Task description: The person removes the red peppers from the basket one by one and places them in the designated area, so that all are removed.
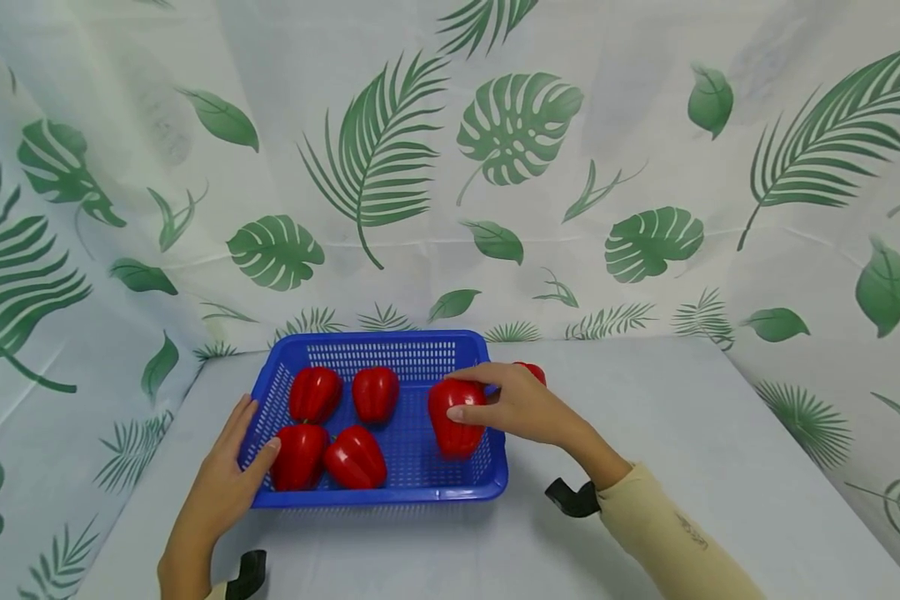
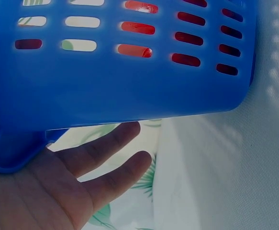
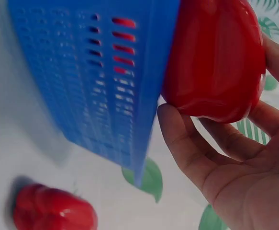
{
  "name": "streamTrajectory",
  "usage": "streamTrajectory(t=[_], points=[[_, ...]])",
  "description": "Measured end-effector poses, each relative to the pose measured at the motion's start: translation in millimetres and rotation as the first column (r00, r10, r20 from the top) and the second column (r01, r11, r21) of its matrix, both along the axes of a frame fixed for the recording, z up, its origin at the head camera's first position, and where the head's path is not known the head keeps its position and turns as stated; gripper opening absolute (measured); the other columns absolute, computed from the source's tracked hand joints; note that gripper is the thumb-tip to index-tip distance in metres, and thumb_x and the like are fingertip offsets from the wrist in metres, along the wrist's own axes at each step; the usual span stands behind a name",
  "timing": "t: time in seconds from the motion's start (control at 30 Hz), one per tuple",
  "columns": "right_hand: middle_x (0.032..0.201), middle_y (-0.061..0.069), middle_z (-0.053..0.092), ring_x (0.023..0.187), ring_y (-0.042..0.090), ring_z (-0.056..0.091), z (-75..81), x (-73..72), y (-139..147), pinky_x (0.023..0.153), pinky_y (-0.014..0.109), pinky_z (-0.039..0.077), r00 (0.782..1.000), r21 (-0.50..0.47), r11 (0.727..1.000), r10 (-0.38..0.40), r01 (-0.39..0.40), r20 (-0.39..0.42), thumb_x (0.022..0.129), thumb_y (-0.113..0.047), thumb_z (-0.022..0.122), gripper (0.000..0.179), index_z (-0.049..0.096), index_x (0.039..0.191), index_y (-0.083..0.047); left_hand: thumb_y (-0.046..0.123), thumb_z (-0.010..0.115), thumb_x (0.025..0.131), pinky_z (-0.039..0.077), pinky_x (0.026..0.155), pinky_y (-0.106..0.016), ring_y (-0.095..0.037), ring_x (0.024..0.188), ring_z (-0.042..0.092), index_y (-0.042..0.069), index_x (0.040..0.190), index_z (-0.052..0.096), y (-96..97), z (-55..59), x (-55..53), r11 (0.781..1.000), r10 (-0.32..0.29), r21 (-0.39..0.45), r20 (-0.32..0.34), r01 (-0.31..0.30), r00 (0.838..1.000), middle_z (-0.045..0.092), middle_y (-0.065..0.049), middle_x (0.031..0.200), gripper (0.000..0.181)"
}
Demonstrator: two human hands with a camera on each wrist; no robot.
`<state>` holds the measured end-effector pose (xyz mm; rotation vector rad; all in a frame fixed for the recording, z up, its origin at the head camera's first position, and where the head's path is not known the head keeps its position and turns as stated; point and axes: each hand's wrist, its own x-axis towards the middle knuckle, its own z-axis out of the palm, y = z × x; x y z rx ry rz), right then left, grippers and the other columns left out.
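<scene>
My right hand (image 1: 521, 404) grips a glossy red bell pepper (image 1: 456, 417) over the right side of a blue plastic basket (image 1: 378, 497). In the right wrist view the fingers curl around this pepper (image 3: 216, 62) just past the basket's rim. At the basket's left end my left hand (image 1: 225, 475) rests against the rim, thumb over the edge and fingers along the outer wall. The left wrist view shows two extended fingers (image 2: 115, 179) beside the slotted wall (image 2: 129, 91). Several red bell peppers, among them a front one (image 1: 356, 458), lie in the basket's left half.
Another red bell pepper (image 3: 53, 208) lies on the white table (image 1: 607, 375) outside the basket's right end, partly hidden by my right hand in the head view. A white cloth with green leaves (image 1: 525, 125) hangs behind and at both sides.
</scene>
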<state>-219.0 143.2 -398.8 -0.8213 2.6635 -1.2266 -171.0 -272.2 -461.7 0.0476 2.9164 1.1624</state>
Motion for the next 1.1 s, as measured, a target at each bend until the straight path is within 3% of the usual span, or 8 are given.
streamTrajectory(t=[0.17, 0.57, 0.77, 1.1], points=[[0.121, 0.006, 0.072, 0.105, 0.027, 0.067, 2.8, 0.3, 14.3, 0.075, 0.032, 0.064, 0.999, -0.016, 0.999, -0.031, 0.031, -0.017, 0.096, -0.035, 0.082, 0.055, 0.069, 0.142, -0.009, 0.046, 0.056, 0.109, 0.022, 0.114, -0.080, -0.056, 0.157, 0.015, 0.003, 0.171, 0.015, -0.8, -0.4, 0.6, 1.000, -0.001, 0.004, -0.007, 0.001, 1.000, 0.007, -0.023, 0.178, 0.086], [0.127, 0.009, 0.071, 0.111, 0.031, 0.067, 3.2, 6.0, 49.9, 0.078, 0.033, 0.065, 0.992, -0.041, 0.991, -0.125, 0.126, 0.026, 0.096, -0.035, 0.081, 0.058, 0.066, 0.145, -0.008, 0.047, 0.056, 0.109, 0.024, 0.112, -0.081, -0.057, 0.157, 0.014, 0.005, 0.172, 0.013, -0.3, 0.9, 1.6, 1.000, 0.005, 0.006, 0.004, -0.005, 1.000, 0.005, -0.023, 0.178, 0.087], [0.134, 0.011, 0.069, 0.117, 0.033, 0.065, -2.8, 9.8, 71.3, 0.084, 0.038, 0.065, 0.981, -0.037, 0.981, -0.190, 0.191, 0.034, 0.097, -0.033, 0.080, 0.056, 0.066, 0.145, -0.007, 0.046, 0.056, 0.109, 0.023, 0.113, -0.080, -0.057, 0.157, 0.015, 0.005, 0.172, 0.013, 0.4, -0.3, 1.1, 1.000, 0.002, 0.009, -0.005, -0.002, 1.000, 0.006, -0.022, 0.178, 0.086], [0.132, 0.018, 0.069, 0.116, 0.037, 0.065, -18.0, 17.3, 90.9, 0.081, 0.040, 0.065, 0.970, -0.008, 0.972, -0.233, 0.234, 0.076, 0.096, -0.032, 0.080, 0.060, 0.064, 0.144, -0.001, 0.040, 0.058, 0.109, 0.023, 0.114, -0.080, -0.056, 0.157, 0.015, 0.003, 0.171, 0.014, -1.1, -0.6, 1.3, 1.000, -0.010, 0.002, -0.034, 0.010, 0.999, 0.007, -0.023, 0.177, 0.084]])
